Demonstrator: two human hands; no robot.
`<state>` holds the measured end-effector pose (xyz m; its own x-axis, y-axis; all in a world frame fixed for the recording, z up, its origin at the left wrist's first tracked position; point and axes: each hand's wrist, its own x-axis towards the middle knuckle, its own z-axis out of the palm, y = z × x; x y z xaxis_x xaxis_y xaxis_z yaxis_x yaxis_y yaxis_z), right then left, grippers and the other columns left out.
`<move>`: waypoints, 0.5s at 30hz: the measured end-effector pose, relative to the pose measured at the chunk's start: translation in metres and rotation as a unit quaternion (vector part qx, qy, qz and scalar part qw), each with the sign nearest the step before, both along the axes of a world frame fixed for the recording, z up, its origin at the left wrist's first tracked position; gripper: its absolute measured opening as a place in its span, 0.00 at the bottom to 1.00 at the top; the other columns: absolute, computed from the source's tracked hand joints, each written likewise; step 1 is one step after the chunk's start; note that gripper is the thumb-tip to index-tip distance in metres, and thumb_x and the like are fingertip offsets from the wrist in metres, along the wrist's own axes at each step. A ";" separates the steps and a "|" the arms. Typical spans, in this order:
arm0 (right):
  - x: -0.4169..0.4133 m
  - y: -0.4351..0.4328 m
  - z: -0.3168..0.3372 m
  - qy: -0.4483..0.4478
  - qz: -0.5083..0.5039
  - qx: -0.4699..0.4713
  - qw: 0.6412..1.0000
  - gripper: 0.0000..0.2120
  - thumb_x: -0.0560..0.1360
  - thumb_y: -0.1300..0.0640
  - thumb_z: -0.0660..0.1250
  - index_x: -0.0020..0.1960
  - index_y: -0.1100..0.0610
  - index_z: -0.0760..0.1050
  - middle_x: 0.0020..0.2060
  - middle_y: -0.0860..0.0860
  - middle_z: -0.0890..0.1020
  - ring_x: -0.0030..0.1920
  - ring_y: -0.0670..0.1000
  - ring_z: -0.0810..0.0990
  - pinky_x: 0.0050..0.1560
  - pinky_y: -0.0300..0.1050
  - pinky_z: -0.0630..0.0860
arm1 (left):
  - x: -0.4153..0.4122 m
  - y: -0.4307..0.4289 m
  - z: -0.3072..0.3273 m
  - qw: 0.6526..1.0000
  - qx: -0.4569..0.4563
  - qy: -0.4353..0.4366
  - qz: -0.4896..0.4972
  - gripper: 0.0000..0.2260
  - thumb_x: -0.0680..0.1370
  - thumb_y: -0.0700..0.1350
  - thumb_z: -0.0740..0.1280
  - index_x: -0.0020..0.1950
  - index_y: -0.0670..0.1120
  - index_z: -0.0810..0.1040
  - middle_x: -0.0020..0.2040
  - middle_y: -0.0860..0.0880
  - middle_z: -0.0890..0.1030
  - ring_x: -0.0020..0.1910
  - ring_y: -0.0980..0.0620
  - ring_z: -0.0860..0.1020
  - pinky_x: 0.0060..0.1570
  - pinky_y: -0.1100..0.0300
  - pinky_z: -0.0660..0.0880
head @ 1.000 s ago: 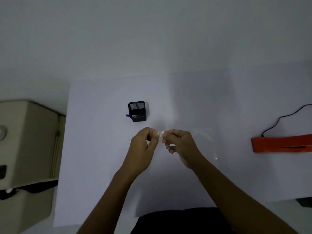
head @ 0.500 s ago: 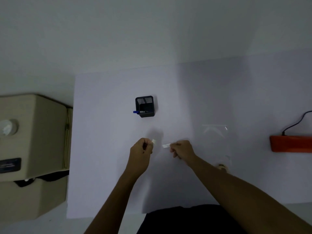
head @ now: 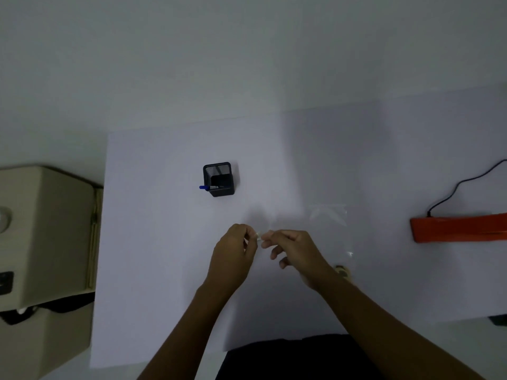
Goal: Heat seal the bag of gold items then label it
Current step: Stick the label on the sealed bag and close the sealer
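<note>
both forearms are bare to the frame edge; no sleeves are seen. a dark garment [head: 288,357] is worn on the torso.

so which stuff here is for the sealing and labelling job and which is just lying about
For the job:
- clear bag with gold items
- orange sealer
- small white label, pinched between left hand and right hand
- pen in black holder, likely for writing

Lying about:
- beige machine
</note>
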<state>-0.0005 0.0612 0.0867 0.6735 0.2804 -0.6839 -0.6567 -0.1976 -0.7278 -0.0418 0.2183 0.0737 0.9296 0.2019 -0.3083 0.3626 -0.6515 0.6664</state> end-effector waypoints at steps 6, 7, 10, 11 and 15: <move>-0.009 -0.027 0.024 -0.017 -0.048 0.002 0.999 0.08 0.77 0.54 0.69 0.49 0.54 0.86 0.43 0.50 0.87 0.38 0.51 0.81 0.33 0.44 0.75 | -0.002 -0.035 0.011 0.997 0.034 -0.055 -0.051 0.06 0.79 0.46 0.66 0.51 0.45 0.78 0.47 0.49 0.80 0.40 0.57 0.74 0.39 0.77 0.64; -0.010 -0.032 0.025 -0.018 -0.053 0.004 0.998 0.07 0.77 0.54 0.68 0.48 0.54 0.86 0.43 0.50 0.87 0.38 0.51 0.81 0.33 0.44 0.75 | -0.002 -0.042 0.012 0.996 0.036 -0.064 -0.058 0.06 0.79 0.46 0.67 0.51 0.45 0.79 0.47 0.48 0.81 0.41 0.57 0.74 0.39 0.78 0.64; -0.013 -0.051 0.027 -0.028 -0.062 0.006 0.998 0.07 0.77 0.54 0.69 0.49 0.54 0.85 0.43 0.50 0.87 0.38 0.51 0.81 0.34 0.44 0.75 | -0.004 -0.061 0.014 0.993 0.028 -0.089 -0.072 0.06 0.79 0.45 0.68 0.52 0.46 0.81 0.49 0.49 0.82 0.41 0.59 0.74 0.39 0.79 0.65; -0.014 -0.058 0.027 -0.028 -0.067 0.008 0.997 0.07 0.77 0.54 0.69 0.49 0.54 0.85 0.43 0.50 0.87 0.38 0.50 0.80 0.34 0.44 0.75 | -0.003 -0.067 0.015 0.992 0.023 -0.099 -0.078 0.06 0.78 0.45 0.68 0.53 0.46 0.82 0.49 0.49 0.82 0.41 0.60 0.74 0.39 0.79 0.65; -0.013 -0.086 0.020 -0.020 -0.089 -0.005 0.996 0.05 0.76 0.56 0.70 0.48 0.54 0.85 0.41 0.52 0.86 0.37 0.50 0.79 0.33 0.42 0.75 | -0.002 -0.092 0.014 0.988 0.001 -0.112 -0.108 0.10 0.79 0.42 0.67 0.59 0.48 0.82 0.50 0.50 0.81 0.40 0.60 0.75 0.41 0.78 0.67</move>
